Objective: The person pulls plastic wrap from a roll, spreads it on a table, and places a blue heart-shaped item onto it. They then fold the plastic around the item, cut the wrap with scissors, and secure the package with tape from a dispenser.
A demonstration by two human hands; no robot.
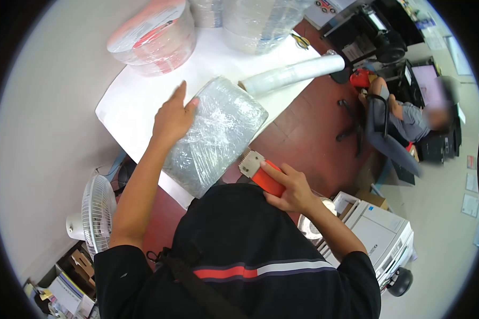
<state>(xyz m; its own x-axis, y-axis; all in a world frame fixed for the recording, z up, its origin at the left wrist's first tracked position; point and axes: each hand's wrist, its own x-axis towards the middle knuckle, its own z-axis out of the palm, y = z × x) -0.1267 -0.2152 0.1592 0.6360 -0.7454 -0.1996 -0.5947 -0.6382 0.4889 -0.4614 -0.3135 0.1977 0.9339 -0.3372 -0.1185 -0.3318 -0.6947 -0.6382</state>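
A flat package [215, 133] wrapped in shiny clear film lies on the white table, its near end close to my black shirt. My left hand [173, 117] is at the package's left edge, index finger stretched out and thumb apart, holding nothing. In my right hand [292, 189] is a red-handled tool with a toothed metal head [253, 164], fingers wrapped round its handle. The toothed head points at the package's lower right edge. Beyond the package lies a roll of clear plastic film [295, 74].
Film-wrapped round bundles [159, 40] stand at the table's [127, 101] back. Yellow-handled scissors [302, 41] lie at the far corner. A white fan [98, 210] stands left, a printer [372, 234] right. A person [410, 119] sits in an office chair at the right.
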